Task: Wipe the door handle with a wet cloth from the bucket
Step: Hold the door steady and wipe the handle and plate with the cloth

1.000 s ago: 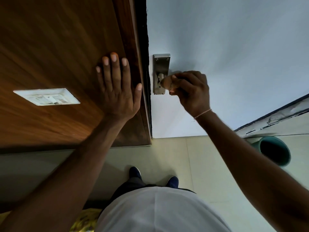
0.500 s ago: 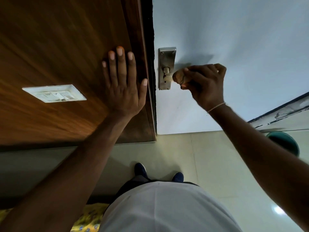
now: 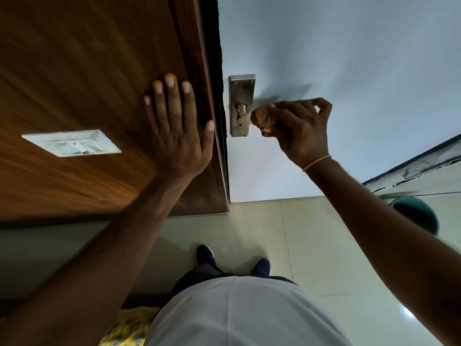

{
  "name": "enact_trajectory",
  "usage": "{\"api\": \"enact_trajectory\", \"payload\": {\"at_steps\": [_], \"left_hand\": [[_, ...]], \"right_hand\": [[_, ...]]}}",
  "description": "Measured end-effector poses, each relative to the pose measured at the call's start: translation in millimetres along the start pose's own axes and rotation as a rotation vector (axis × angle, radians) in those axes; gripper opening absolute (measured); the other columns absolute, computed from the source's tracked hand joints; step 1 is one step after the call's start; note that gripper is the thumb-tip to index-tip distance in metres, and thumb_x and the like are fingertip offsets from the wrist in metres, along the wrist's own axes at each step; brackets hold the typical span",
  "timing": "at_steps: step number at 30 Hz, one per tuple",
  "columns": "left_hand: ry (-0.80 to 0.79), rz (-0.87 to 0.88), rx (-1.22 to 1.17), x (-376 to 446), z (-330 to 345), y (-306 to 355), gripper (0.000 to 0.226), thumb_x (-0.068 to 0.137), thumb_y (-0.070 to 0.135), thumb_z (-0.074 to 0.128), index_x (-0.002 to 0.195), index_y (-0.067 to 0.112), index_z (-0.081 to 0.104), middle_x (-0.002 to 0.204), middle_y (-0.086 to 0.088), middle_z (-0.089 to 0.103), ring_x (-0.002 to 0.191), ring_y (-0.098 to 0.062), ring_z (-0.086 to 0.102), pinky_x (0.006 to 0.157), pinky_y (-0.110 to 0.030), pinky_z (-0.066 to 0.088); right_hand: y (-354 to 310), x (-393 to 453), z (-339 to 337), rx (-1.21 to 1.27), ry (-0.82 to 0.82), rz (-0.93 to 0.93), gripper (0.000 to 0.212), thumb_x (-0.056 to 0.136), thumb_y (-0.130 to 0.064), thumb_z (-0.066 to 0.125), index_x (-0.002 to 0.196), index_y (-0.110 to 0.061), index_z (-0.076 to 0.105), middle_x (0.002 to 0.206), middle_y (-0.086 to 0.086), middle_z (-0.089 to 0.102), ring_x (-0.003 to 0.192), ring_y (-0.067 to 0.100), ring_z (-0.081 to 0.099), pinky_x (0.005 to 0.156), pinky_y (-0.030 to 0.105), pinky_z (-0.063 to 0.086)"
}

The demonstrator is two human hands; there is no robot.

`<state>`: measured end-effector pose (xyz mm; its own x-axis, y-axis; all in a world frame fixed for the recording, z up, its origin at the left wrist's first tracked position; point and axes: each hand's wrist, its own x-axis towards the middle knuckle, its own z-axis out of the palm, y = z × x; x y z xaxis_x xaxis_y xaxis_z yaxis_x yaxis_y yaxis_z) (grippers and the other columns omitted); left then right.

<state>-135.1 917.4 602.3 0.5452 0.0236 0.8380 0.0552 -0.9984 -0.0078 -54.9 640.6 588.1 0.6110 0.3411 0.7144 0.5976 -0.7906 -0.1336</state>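
A white switch plate (image 3: 72, 143) sat on the wood panel (image 3: 74, 83); the left hand (image 3: 178, 128) lay flat beside it, fingers spread, holding nothing; right of the frame, the right hand (image 3: 298, 128) closed round a brown cloth (image 3: 262, 117), seemingly wrapped on the handle (image 3: 242, 113); the bucket (image 3: 416, 213) stood far right on the floor.

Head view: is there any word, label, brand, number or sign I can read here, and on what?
None can be read.
Switch plate on the wood panel: faint marks, too blurred to read.
Metal handle plate: screws and a keyhole, no lettering visible.
Bucket: no label showing.
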Motion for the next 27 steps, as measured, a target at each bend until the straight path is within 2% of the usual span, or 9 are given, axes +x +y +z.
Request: {"api": "enact_trajectory", "payload": {"at_steps": [4, 7, 12, 14, 17, 22, 27], "left_hand": [[0.001, 0.007, 0.007, -1, 0, 0, 0.079, 0.1, 0.038, 0.056, 0.162, -0.003, 0.032, 0.161, -0.034, 0.044, 0.154, -0.048, 0.031, 0.133, -0.059, 0.017], [0.004, 0.012, 0.015, -1, 0, -2, 0.079, 0.101, 0.039, 0.055, 0.163, -0.003, 0.032, 0.161, -0.034, 0.044, 0.154, -0.048, 0.031, 0.134, -0.058, 0.016], [0.009, 0.001, -0.009, 0, -1, 1, 0.078, 0.1, 0.038, 0.056, 0.162, -0.004, 0.033, 0.161, -0.034, 0.045, 0.154, -0.049, 0.032, 0.133, -0.06, 0.019], [-0.002, 0.003, -0.013, 0, -2, 0, 0.077, 0.101, 0.037, 0.056, 0.162, -0.004, 0.033, 0.162, -0.034, 0.043, 0.154, -0.049, 0.032, 0.133, -0.061, 0.02], [-0.011, 0.008, -0.014, 0, -4, -1, 0.078, 0.101, 0.037, 0.055, 0.163, -0.003, 0.031, 0.163, -0.033, 0.042, 0.155, -0.048, 0.03, 0.133, -0.061, 0.019], [-0.014, 0.006, -0.013, 2, -3, 0, 0.079, 0.101, 0.037, 0.056, 0.164, -0.002, 0.03, 0.163, -0.033, 0.042, 0.155, -0.048, 0.03, 0.133, -0.061, 0.02], [-0.009, 0.006, -0.019, -2, 0, 2, 0.079, 0.103, 0.037, 0.057, 0.165, -0.004, 0.029, 0.163, -0.034, 0.04, 0.155, -0.05, 0.029, 0.132, -0.064, 0.021]], "right_hand": [[-37, 13, 17, 0.017, -0.021, 0.035, 0.027, 0.096, -0.042, 0.078, 0.116, -0.024, 0.079, 0.113, -0.004, 0.078, 0.102, 0.026, 0.071, 0.099, 0.047, 0.036], [-57, 18, 24, 0.022, -0.047, 0.037, 0.027, 0.099, -0.043, 0.072, 0.117, -0.023, 0.077, 0.111, -0.002, 0.077, 0.102, 0.028, 0.07, 0.1, 0.047, 0.038], [-25, 19, 7, -0.005, -0.094, -0.045, 0.03, 0.102, -0.047, 0.066, 0.117, -0.023, 0.076, 0.11, -0.004, 0.079, 0.098, 0.026, 0.071, 0.102, 0.046, 0.034], [-5, 12, -1, -0.008, -0.103, -0.022, 0.035, 0.103, -0.054, 0.065, 0.115, -0.023, 0.075, 0.11, -0.004, 0.078, 0.099, 0.026, 0.071, 0.102, 0.046, 0.034], [4, 6, -4, -0.001, -0.122, 0.037, 0.034, 0.1, -0.053, 0.07, 0.111, -0.021, 0.074, 0.108, -0.002, 0.077, 0.1, 0.029, 0.071, 0.1, 0.046, 0.035], [-41, 17, 14, -0.033, -0.13, 0.067, 0.027, 0.092, -0.045, 0.078, 0.104, -0.022, 0.071, 0.1, 0.001, 0.073, 0.094, 0.032, 0.066, 0.094, 0.044, 0.036], [-63, 29, 18, -0.07, -0.119, 0.097, 0.041, 0.094, -0.061, 0.071, 0.104, -0.021, 0.071, 0.093, 0.004, 0.069, 0.089, 0.032, 0.063, 0.092, 0.046, 0.04]]}}
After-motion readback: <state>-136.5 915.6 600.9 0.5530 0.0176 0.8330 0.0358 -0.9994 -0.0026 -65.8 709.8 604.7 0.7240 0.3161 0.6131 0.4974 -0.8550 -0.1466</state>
